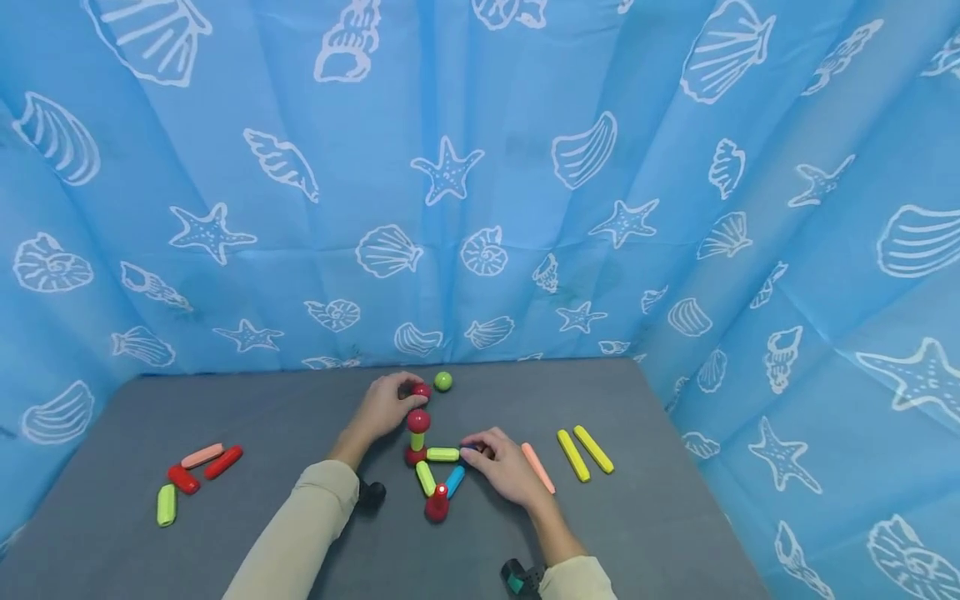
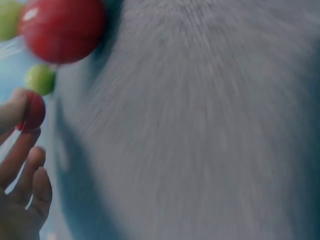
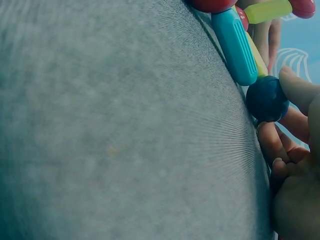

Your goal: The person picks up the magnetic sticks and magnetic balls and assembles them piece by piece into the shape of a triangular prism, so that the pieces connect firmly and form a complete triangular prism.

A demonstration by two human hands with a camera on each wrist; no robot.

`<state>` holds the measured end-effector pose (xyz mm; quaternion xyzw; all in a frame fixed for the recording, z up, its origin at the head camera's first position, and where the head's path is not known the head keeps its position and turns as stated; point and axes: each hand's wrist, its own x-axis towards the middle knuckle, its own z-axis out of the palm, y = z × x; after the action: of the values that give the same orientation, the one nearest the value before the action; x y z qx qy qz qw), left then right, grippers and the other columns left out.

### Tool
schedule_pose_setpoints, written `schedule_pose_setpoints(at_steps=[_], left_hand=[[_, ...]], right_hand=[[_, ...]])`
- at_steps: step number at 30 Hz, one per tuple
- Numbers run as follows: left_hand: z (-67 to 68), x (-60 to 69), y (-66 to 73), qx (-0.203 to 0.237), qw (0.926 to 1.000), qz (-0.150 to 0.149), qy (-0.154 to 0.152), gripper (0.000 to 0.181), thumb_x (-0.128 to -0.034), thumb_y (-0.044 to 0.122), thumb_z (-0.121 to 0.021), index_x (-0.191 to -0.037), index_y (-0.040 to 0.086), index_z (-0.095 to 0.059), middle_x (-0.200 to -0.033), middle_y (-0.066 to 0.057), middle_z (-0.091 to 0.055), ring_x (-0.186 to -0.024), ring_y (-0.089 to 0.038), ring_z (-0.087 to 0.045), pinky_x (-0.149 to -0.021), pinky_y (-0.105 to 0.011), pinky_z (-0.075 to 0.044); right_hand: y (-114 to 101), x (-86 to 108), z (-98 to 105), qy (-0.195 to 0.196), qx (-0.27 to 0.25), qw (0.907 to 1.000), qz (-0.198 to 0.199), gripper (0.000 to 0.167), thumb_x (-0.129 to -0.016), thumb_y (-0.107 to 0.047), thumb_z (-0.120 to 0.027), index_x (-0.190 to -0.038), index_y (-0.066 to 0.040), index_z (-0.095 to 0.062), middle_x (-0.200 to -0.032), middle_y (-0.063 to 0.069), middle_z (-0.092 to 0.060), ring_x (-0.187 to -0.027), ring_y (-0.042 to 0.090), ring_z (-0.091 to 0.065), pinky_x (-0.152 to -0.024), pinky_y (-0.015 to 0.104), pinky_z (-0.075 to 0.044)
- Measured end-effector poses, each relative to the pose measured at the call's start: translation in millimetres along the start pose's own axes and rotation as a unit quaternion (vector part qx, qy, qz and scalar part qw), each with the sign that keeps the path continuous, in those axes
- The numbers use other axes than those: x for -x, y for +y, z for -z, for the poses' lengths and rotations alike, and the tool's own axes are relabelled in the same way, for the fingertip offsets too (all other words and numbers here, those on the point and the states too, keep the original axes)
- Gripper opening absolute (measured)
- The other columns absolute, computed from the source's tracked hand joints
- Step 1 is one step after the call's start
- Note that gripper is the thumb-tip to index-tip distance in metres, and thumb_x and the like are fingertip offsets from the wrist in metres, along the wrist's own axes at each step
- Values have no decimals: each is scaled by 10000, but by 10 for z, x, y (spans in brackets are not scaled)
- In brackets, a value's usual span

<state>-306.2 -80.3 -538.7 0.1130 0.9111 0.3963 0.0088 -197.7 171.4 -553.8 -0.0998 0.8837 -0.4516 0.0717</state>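
At the back of the table my left hand (image 1: 386, 406) pinches a red ball (image 2: 35, 111) between thumb and finger. My right hand (image 1: 506, 467) holds a dark blue ball (image 3: 268, 99) at the right corner of a flat triangle of rods. That triangle has a green rod (image 1: 442, 454) along its back, another green rod (image 1: 425, 478) on the left and a blue rod (image 3: 234, 46) on the right. From its back left red ball (image 1: 415, 456) a short green rod stands upright, topped by a red ball (image 1: 418, 421). Another red ball (image 1: 437, 508) forms the front corner.
A loose green ball (image 1: 443, 381) lies just right of my left hand. Red, pink and green rods (image 1: 167, 505) lie at the left. Beyond my right hand are a pink rod (image 1: 538, 468) and two yellow rods (image 1: 573, 456). A patterned blue curtain (image 1: 450, 250) hangs behind the table.
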Motion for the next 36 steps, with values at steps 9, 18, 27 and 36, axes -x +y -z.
schedule_pose_setpoints(at_steps=[9, 18, 27, 36], left_hand=[[531, 744, 386, 1169, 9738, -353, 1920, 398, -917, 357, -772, -1248, 174, -650, -1153, -33, -673, -991, -228, -638, -764, -310, -539], [169, 1446, 757, 1371, 9737, -1245, 1324, 356, -858, 296, -835, -1182, 256, -692, -1068, 131, -646, -932, -107, -629, -767, -308, -566], [-108, 1579, 702, 1289, 9856, -819, 722, 324, -852, 249, -843, -1148, 293, -719, -1046, 216, -617, -951, -186, -614, -782, -280, -561], [-104, 1615, 700, 1333, 9863, -892, 388, 399, -831, 242, -860, -1174, 350, -688, -1110, 205, -625, -1015, -209, -611, -805, -270, -558]], right_hand=[[6, 3, 6, 156, 24, 9999, 51, 300, -1010, -422, -622, -1197, -210, -721, -1036, -10, -594, -873, 119, -522, -740, 222, -427], [-12, -8, -8, 199, -27, 9998, 23, 302, -1008, -428, -623, -1196, -214, -719, -1049, -5, -597, -892, 127, -524, -755, 230, -433], [-9, 2, -51, 182, -32, 9998, 72, 310, -1004, -445, -623, -1202, -226, -720, -1067, -14, -613, -897, 119, -540, -767, 231, -442], [-22, 18, -35, 214, -100, 9997, 111, 308, -1003, -436, -629, -1197, -215, -718, -1029, -7, -599, -877, 130, -532, -748, 227, -439]])
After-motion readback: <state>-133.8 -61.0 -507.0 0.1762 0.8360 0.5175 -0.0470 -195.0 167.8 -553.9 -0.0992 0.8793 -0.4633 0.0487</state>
